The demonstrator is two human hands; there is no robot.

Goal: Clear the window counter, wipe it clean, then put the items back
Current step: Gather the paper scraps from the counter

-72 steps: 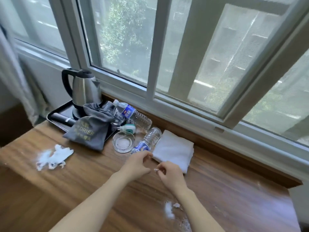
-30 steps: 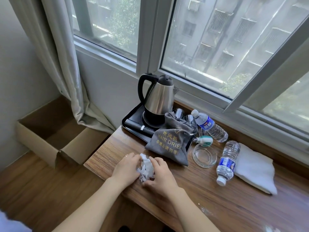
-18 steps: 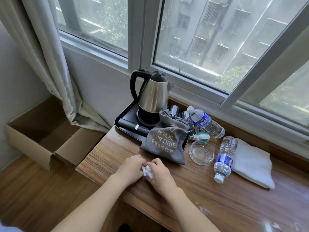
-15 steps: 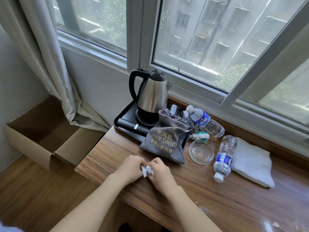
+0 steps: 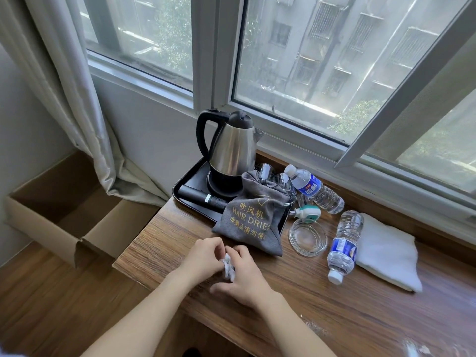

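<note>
One view only, from the person's head, looking forward and steeply down over both forearms, which enter from the bottom edge. The left hand (image 5: 203, 256) and right hand (image 5: 242, 274) meet near the frame's middle, close below the lens. The wide angle bends the window (image 5: 334, 60) frame, which fills the top half beyond the hands. The counter (image 5: 360, 305) runs from under the hands out to the right edge; the kettle (image 5: 231, 148) stands beyond the hands. Left of the hands the view drops past the counter's end to the box (image 5: 46, 222) and the curtain (image 5: 77, 99) beyond it
</note>
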